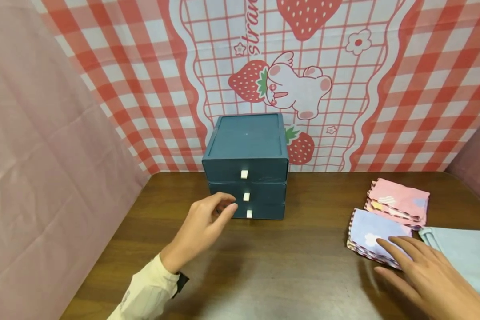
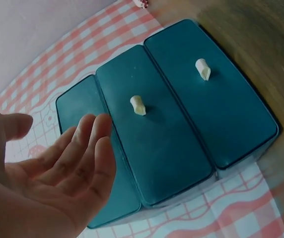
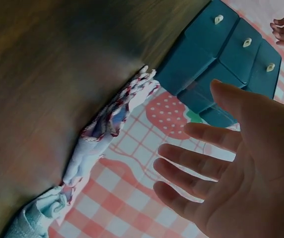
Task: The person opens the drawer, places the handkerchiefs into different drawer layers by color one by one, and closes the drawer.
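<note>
A dark teal drawer box [image 1: 246,138] with three closed drawers and small white pull tabs stands against the back cloth. My left hand [image 1: 202,226] hovers before its left front, fingers loosely bent, holding nothing; the left wrist view shows it apart from the middle tab [image 2: 138,105]. On the right, my right hand [image 1: 428,271] is spread above the near corner of a folded lavender cloth [image 1: 378,233] with a striped edge; in the right wrist view nothing lies in its palm. Behind that cloth is a folded pink cloth [image 1: 400,200], and to its right a folded pale blue-green cloth [image 1: 464,255].
The brown wooden table [image 1: 296,275] carries everything. A red-and-white checked strawberry cloth [image 1: 144,89] hangs behind it, and a plain pinkish curtain [image 1: 52,155] closes off the left side. Another curtain [image 1: 474,142] stands at the right edge.
</note>
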`<state>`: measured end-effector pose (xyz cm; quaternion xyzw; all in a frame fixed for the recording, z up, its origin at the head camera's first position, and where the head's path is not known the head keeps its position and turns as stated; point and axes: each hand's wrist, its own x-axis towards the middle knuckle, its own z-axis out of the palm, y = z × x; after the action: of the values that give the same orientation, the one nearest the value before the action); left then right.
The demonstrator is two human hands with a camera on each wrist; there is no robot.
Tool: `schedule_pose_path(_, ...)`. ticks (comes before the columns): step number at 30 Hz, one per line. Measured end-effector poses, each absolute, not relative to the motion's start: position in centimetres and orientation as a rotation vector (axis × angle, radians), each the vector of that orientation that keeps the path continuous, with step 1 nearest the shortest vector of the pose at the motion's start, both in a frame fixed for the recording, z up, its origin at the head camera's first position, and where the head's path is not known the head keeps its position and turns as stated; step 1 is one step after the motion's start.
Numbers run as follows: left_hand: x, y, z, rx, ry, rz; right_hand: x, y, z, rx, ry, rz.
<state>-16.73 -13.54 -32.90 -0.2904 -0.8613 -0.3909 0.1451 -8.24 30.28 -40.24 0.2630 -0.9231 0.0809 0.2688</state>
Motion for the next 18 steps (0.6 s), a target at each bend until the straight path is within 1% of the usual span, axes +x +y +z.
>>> schedule_pose_path(7, -17.4, -12.5, -33.3, -0.803, -2.463, -1.226, -8.5, 30.5, -40.8, 0.702, -2.503, 0.227)
schedule_pose_path(18, -18.6, -12.1, -33.4, -0.800, -2.410, -1.402, -8.6, 31.0, -41.5, 0.651, -2.557, 0.227)
